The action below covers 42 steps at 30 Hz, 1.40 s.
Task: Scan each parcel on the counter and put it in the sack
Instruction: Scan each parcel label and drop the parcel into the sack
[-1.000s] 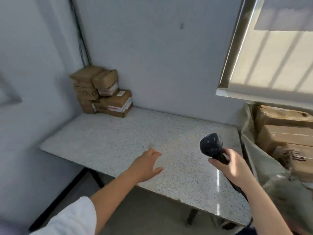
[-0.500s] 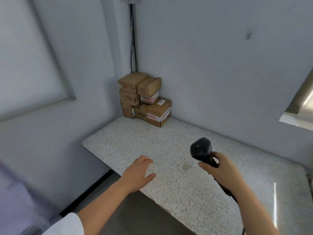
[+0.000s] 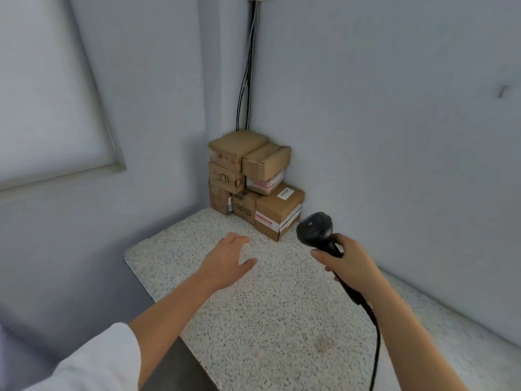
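Note:
Several brown cardboard parcels (image 3: pixel 253 182) are stacked in the far corner of the speckled stone counter (image 3: pixel 270 311). The nearest one, a box with red-and-white tape (image 3: pixel 277 214), stands at the front right of the stack. My left hand (image 3: pixel 225 261) hovers over the counter with its fingers relaxed, a short way in front of the stack and holding nothing. My right hand (image 3: pixel 348 263) grips the handle of a black barcode scanner (image 3: pixel 317 231), whose head is just right of the taped box. The sack is out of view.
Grey walls meet behind the parcels, with black cables (image 3: pixel 246 80) running down the corner. The scanner's cord (image 3: pixel 376 342) hangs under my right forearm. The counter's left edge (image 3: pixel 141 275) drops to the floor. A framed white panel (image 3: pixel 50 103) is on the left wall.
The view has swung left, so the sack and window have left the frame and the parcels look nearer. Both hands have moved toward the stack, the scanner still held.

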Each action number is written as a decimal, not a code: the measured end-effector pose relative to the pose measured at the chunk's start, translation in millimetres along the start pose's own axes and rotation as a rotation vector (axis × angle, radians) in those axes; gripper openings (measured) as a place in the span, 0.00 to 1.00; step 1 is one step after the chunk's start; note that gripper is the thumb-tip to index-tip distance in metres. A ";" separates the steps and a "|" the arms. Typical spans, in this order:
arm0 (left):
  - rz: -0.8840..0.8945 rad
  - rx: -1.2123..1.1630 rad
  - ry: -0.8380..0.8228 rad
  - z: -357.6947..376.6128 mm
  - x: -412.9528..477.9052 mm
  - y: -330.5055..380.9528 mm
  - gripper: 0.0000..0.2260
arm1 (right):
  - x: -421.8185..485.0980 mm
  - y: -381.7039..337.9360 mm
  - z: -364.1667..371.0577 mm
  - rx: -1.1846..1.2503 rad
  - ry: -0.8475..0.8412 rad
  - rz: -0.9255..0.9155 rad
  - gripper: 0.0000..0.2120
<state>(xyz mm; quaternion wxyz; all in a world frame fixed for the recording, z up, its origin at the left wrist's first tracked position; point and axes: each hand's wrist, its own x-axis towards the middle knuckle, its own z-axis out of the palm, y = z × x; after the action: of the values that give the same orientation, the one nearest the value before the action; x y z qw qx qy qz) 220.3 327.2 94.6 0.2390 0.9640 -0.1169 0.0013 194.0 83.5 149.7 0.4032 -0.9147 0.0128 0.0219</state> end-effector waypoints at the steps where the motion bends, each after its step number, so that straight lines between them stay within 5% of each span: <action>1: -0.013 -0.003 0.001 -1.8 13.2 -4.8 0.26 | 11.4 -2.2 3.3 -0.003 -0.003 0.004 0.15; 22: -0.050 -0.191 -0.039 -28.6 328.9 -76.9 0.41 | 211.8 -65.7 50.3 -0.015 0.189 0.146 0.14; 31: -0.204 -0.310 0.255 -1.1 373.9 -66.6 0.49 | 222.4 -59.2 42.9 0.006 0.237 0.193 0.11; 42: -0.220 -0.387 0.358 2.3 380.1 -64.3 0.41 | 208.3 -59.0 48.4 0.043 0.273 0.233 0.12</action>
<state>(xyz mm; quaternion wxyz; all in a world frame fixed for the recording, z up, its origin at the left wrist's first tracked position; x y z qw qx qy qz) 604.4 296.0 85.1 0.4344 0.8916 0.0345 0.1234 403.0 157.8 150.1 0.4118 -0.8928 0.1739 -0.0562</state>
